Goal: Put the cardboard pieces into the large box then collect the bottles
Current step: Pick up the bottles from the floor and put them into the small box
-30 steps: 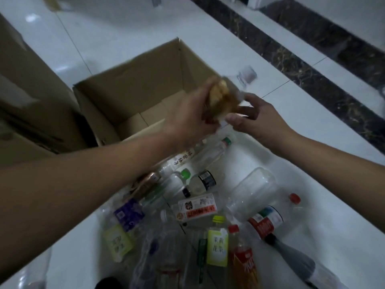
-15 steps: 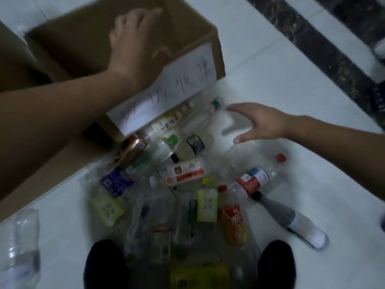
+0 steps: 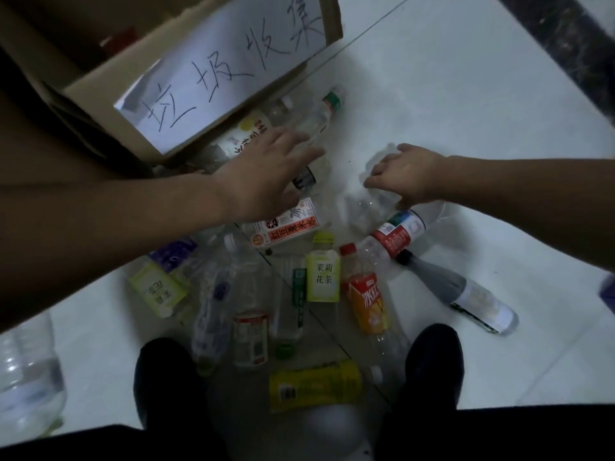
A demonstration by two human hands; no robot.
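A large cardboard box (image 3: 326, 15) with a handwritten white paper label stands open at the upper left. Several plastic bottles lie scattered on the white floor in front of it. My left hand (image 3: 266, 174) hovers over the bottles near the box, fingers spread, holding nothing. My right hand (image 3: 406, 176) presses down on a clear crumpled bottle (image 3: 366, 207), fingers curled over its top. A red-labelled clear bottle (image 3: 396, 236) lies just below that hand. A yellow-green tea bottle (image 3: 322, 274) and an orange-labelled bottle (image 3: 367, 301) lie nearer my feet.
Another flattened cardboard piece (image 3: 33, 154) lies at the far left beside the box. A big clear water jug (image 3: 30, 371) stands at the lower left. My two dark shoes (image 3: 429, 364) flank a yellow bottle (image 3: 316, 384). A grey bottle (image 3: 456, 291) lies at right.
My left hand has come out of the box and down over the bottles. My right hand has dropped onto the clear crumpled bottle. The view has tilted further down.
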